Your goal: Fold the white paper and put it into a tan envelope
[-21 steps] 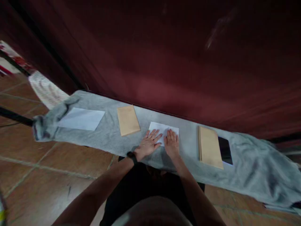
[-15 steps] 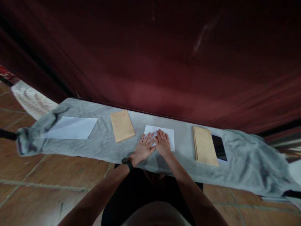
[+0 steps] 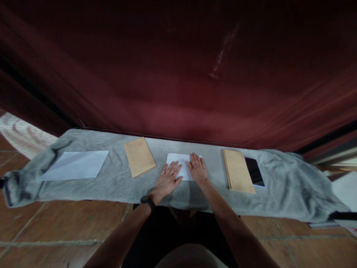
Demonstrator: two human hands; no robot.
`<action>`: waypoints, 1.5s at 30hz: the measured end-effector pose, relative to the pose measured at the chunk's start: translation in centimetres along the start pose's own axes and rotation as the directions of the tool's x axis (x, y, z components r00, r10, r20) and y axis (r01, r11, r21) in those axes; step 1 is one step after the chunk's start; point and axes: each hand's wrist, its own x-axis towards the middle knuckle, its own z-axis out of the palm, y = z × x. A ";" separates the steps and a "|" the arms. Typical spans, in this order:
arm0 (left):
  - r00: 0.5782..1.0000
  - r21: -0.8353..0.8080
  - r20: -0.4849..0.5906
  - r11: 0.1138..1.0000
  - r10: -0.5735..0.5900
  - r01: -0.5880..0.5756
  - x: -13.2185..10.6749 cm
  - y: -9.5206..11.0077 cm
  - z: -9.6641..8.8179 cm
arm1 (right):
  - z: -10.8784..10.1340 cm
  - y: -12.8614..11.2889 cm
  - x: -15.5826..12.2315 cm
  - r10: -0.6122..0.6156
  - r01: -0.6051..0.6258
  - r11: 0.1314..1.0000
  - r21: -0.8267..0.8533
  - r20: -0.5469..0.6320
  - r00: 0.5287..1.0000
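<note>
A small white sheet of paper (image 3: 184,170), perhaps folded, lies on a grey cloth in front of me. My left hand (image 3: 167,180), with a dark band on its wrist, rests flat on the sheet's left side, fingers spread. On the right side of the same sheet my right hand (image 3: 198,169) lies flat, its fingers stretched out. The hands are apart, and part of the sheet shows between them. Left of my hands is a single brown envelope (image 3: 140,157), set at a slant.
A larger white paper sheet (image 3: 76,165) lies far left on the grey cloth (image 3: 117,190). To the right are stacked brown envelopes (image 3: 239,171), with a dark-screened phone (image 3: 254,171) partly under them. A dark red wall (image 3: 173,115) rises behind; tiled floor (image 3: 64,223) shows below.
My hands have moved apart across the sheet, the left toward the left edge and the right toward the right edge. The view has shifted slightly.
</note>
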 end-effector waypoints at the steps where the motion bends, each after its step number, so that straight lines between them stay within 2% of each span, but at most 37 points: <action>1: 1.000 0.002 0.004 1.000 0.001 -0.001 0.0 0.0 0.0 | 0.0 0.3 -0.1 0.003 -0.003 1.000 -0.007 -0.009 1.000; 14: 0.998 0.016 0.037 0.998 -0.054 0.053 0.2 0.2 -0.2 | -0.1 3.3 -2.3 0.068 -0.077 0.994 -0.073 -0.113 0.991; 18: 0.991 0.024 0.007 0.991 -0.130 0.130 1.2 1.6 0.2 | -0.1 3.3 -2.5 0.084 -0.094 0.991 -0.092 -0.104 0.991; 23: 0.998 -0.035 -0.019 0.998 -0.051 0.051 3.8 4.4 1.5 | -0.2 3.1 -2.4 0.089 -0.097 0.991 -0.091 -0.089 0.992; 26: 0.998 -0.046 0.004 0.997 -0.059 0.059 5.3 5.0 2.3 | -0.4 3.1 -2.4 0.093 -0.099 0.992 -0.077 -0.081 0.992; 30: 0.993 -0.033 0.018 0.993 -0.115 0.116 6.2 3.7 2.6 | -0.6 3.0 -2.5 0.100 -0.103 0.993 -0.051 -0.070 0.993; 34: 0.985 -0.015 -0.004 0.984 -0.175 0.175 6.0 1.5 2.2 | -0.7 3.0 -2.5 0.108 -0.110 0.993 -0.035 -0.062 0.992; 39: 0.955 -0.011 -0.062 0.957 -0.291 0.291 4.8 -0.2 1.9 | -0.8 2.9 -2.5 0.109 -0.112 0.993 -0.037 -0.055 0.992; 45: 0.911 -0.095 -0.163 0.925 -0.378 0.367 2.6 -0.7 1.6 | -0.8 2.9 -2.4 0.105 -0.108 0.993 -0.049 -0.055 0.993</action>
